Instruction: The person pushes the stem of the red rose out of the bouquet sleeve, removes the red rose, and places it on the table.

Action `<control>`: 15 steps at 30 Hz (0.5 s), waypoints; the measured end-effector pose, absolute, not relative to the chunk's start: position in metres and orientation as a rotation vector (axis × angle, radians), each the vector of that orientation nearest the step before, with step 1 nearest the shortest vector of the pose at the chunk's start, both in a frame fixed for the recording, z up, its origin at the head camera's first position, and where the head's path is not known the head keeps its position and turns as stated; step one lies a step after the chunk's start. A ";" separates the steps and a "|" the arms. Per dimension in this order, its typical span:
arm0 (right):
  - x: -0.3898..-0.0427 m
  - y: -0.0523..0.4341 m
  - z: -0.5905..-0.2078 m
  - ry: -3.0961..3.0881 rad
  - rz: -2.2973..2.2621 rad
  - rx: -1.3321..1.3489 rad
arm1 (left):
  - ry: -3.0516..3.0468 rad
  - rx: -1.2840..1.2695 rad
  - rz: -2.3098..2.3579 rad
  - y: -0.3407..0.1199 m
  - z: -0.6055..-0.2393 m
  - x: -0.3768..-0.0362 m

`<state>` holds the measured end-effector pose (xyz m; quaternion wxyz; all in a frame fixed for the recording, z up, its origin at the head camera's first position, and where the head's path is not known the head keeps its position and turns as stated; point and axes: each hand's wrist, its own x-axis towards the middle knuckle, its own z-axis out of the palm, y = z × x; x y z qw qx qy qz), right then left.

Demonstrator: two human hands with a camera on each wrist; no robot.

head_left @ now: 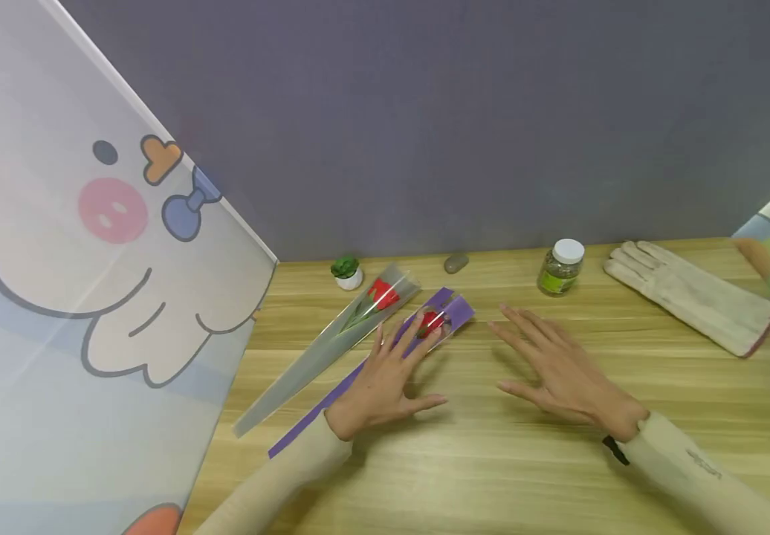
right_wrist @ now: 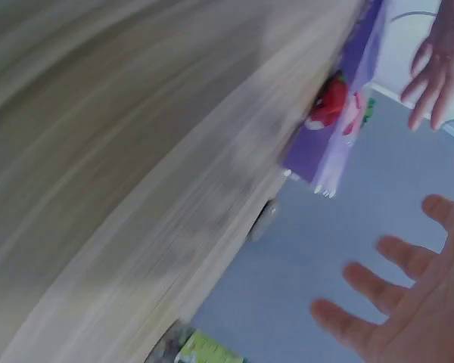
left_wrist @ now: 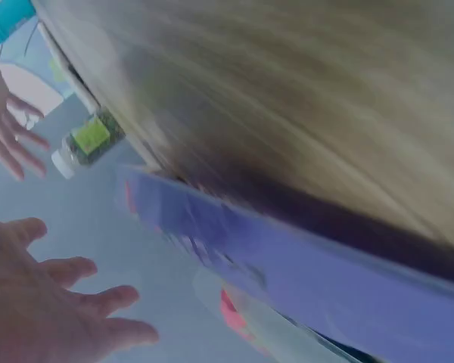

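Left hand [head_left: 378, 383], fingers spread, rests on the purple sleeve [head_left: 365, 364] holding a rose [head_left: 430, 322]; right hand [head_left: 559, 371], at three o'clock, fingers apart.

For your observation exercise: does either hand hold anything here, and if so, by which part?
Nothing is held. The left hand lies flat-fingered over the purple flower sleeve; the right hand is spread open, apart from it.
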<state>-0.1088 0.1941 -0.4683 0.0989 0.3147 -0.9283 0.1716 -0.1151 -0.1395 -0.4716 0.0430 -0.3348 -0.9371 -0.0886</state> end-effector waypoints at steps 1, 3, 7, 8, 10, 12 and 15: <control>-0.109 0.192 -0.468 -2.751 0.559 0.937 | -2.879 -1.007 -0.289 -0.143 -0.471 -0.115; -0.109 0.186 -0.467 -2.762 0.682 0.945 | -2.906 -0.968 -0.359 -0.149 -0.468 -0.114; -0.110 0.174 -0.465 -2.804 1.060 0.923 | -2.911 -0.880 -0.583 -0.160 -0.464 -0.114; -0.111 0.169 -0.464 -2.807 1.179 0.914 | -2.909 -0.856 -0.629 -0.164 -0.463 -0.113; -0.113 0.159 -0.464 -2.793 1.398 0.902 | -2.907 -0.811 -0.682 -0.171 -0.462 -0.112; -0.116 0.149 -0.466 -2.767 1.597 0.894 | -2.908 -0.766 -0.720 -0.178 -0.461 -0.111; -0.119 0.134 -0.472 -2.727 1.817 0.873 | -2.906 -0.730 -0.758 -0.191 -0.461 -0.109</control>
